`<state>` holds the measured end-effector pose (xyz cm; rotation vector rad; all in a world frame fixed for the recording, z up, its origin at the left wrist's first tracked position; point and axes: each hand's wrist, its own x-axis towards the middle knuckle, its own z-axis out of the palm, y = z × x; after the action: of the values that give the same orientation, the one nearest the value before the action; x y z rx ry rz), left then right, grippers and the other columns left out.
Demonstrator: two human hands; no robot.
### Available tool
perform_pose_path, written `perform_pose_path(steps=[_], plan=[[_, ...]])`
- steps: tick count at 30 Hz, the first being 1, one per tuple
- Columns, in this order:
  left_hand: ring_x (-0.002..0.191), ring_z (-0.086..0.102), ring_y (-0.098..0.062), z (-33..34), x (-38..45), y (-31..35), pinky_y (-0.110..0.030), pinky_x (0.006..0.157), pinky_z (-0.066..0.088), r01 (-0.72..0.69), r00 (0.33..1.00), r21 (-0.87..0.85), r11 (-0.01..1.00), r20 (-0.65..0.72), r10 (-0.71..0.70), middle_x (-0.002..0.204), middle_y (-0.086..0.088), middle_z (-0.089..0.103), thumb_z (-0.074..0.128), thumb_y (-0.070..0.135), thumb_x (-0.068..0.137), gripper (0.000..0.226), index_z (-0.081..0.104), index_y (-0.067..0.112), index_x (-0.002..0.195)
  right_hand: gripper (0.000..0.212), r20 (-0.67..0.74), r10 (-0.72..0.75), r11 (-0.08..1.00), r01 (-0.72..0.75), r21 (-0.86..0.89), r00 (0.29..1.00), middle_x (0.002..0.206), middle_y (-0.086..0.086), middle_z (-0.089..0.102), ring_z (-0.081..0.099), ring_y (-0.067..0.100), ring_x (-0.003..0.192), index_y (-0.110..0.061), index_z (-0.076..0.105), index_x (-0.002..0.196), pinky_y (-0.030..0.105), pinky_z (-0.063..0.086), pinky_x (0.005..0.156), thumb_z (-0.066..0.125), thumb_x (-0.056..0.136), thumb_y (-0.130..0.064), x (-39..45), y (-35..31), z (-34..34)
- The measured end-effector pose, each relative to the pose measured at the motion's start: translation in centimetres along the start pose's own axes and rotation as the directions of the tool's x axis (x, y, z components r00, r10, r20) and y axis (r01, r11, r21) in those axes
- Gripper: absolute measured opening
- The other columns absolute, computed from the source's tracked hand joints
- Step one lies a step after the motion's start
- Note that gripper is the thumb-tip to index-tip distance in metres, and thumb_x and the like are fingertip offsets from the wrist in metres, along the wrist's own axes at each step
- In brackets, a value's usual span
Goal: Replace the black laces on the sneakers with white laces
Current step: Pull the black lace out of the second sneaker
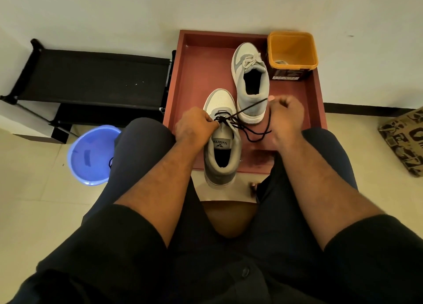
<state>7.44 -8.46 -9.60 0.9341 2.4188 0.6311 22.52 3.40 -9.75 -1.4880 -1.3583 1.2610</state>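
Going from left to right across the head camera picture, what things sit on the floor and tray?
Black rack → blue basin → near sneaker with black lace → far sneaker → orange tub → patterned cushion.

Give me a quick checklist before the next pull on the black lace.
1. Right hand grips the black lace: ok, strand taut.
2. Left hand steadies the near sneaker: ok.
3. Lace free of all eyelets: not ok, still threaded near the toe.
4. Far sneaker already has white laces: ok.
5. White lace in the orange tub: cannot tell, only something pale inside.
6. Near sneaker fully on the tray: not ok, heel overhangs.
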Motion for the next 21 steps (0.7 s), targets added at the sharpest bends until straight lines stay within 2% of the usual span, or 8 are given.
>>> perform_pose_path(steps=[2, 4, 7, 10, 12, 17, 19, 21], plan=[[0.065, 0.065, -0.015, 0.1, 0.0, 0.1, -0.036, 0.067, 0.059, -0.002, 1.0, -0.005, 1.0, 0.005, 0.002, 0.071, 0.002, 0.067, 0.069, 0.035, 0.086, 0.019, 0.076, 0.017, 0.085, 0.011, -0.109, 0.099, 0.993, -0.092, 0.07, 0.989, 0.079, -0.006, 0.056, 0.049, 0.009, 0.072, -0.02, 0.059, 0.082, 0.025, 0.044, 0.068, 0.064, 0.091, -0.016, 0.8, 0.1, -0.7], [0.069, 0.066, -0.015, 0.3, 0.0, 0.2, -0.037, 0.07, 0.06, -0.01, 1.0, -0.009, 1.0, 0.009, 0.01, 0.078, 0.001, 0.07, 0.068, 0.032, 0.087, 0.017, 0.076, 0.017, 0.088, 0.015, -0.098, -0.045, 0.987, 0.029, -0.157, 0.994, 0.105, -0.005, 0.057, 0.052, 0.01, 0.095, -0.02, 0.063, 0.103, 0.026, 0.043, 0.084, 0.067, 0.089, -0.019, 0.7, 0.3, -0.8], [0.074, 0.067, -0.016, 0.6, 0.0, 0.1, -0.039, 0.074, 0.06, -0.036, 0.999, 0.001, 0.999, 0.0, 0.036, 0.085, -0.001, 0.072, 0.066, 0.029, 0.088, 0.017, 0.076, 0.016, 0.094, 0.043, 0.415, -0.314, 0.748, 0.491, -0.447, 0.854, 0.146, 0.007, 0.042, 0.037, 0.022, 0.135, -0.017, 0.059, 0.13, 0.035, 0.031, 0.112, 0.067, 0.088, -0.021, -1.0, 1.1, 1.0], [0.079, 0.067, -0.017, 0.9, 0.0, 0.2, -0.039, 0.077, 0.059, -0.072, 0.997, 0.023, 0.997, -0.017, 0.072, 0.088, -0.002, 0.071, 0.065, 0.028, 0.089, 0.018, 0.075, 0.015, 0.098, 0.034, 0.635, -0.294, 0.53, 0.675, -0.513, 0.714, 0.142, 0.009, 0.049, 0.042, 0.029, 0.13, -0.02, 0.064, 0.125, 0.044, 0.037, 0.108, 0.059, 0.092, -0.024, -3.4, 2.1, 3.2], [0.082, 0.066, -0.017, 0.9, 0.0, 0.2, -0.04, 0.081, 0.057, -0.072, 0.997, 0.049, 0.996, -0.022, 0.073, 0.09, -0.001, 0.071, 0.065, 0.03, 0.089, 0.018, 0.074, 0.017, 0.099, 0.027, 0.579, -0.336, 0.545, 0.655, -0.524, 0.743, 0.12, 0.005, 0.064, 0.055, 0.026, 0.112, -0.017, 0.07, 0.114, 0.045, 0.047, 0.095, 0.058, 0.09, -0.02, -3.9, 1.9, 3.6], [0.087, 0.064, -0.017, 0.8, 0.1, 0.1, -0.045, 0.089, 0.052, -0.053, 0.998, 0.05, 0.997, -0.027, 0.054, 0.089, 0.003, 0.071, 0.066, 0.034, 0.088, 0.016, 0.074, 0.023, 0.095, 0.013, 0.575, -0.348, 0.51, 0.664, -0.546, 0.74, 0.096, 0.003, 0.067, 0.056, 0.023, 0.094, -0.014, 0.069, 0.091, 0.039, 0.049, 0.081, 0.06, 0.085, -0.021, -3.2, 0.8, 2.8], [0.089, 0.064, -0.018, 0.8, 0.1, -0.1, -0.046, 0.091, 0.05, -0.029, 0.999, 0.024, 0.999, -0.036, 0.03, 0.09, 0.004, 0.071, 0.067, 0.036, 0.087, 0.017, 0.074, 0.024, 0.096, 0.009, 0.48, -0.371, 0.634, 0.594, -0.495, 0.795, 0.084, -0.001, 0.065, 0.057, 0.016, 0.082, -0.013, 0.066, 0.078, 0.028, 0.047, 0.07, 0.06, 0.083, -0.018, -2.6, 0.1, 2.1], [0.094, 0.063, -0.018, 0.6, 0.0, -0.3, -0.046, 0.094, 0.048, -0.015, 0.999, 0.005, 1.0, -0.046, 0.015, 0.096, 0.004, 0.07, 0.068, 0.037, 0.086, 0.02, 0.073, 0.025, 0.1, 0.008, 0.237, -0.331, 0.834, 0.401, -0.38, 0.913, 0.078, -0.005, 0.061, 0.054, 0.01, 0.074, -0.014, 0.064, 0.077, 0.021, 0.043, 0.065, 0.06, 0.083, -0.014, -1.1, -0.7, 0.9]])
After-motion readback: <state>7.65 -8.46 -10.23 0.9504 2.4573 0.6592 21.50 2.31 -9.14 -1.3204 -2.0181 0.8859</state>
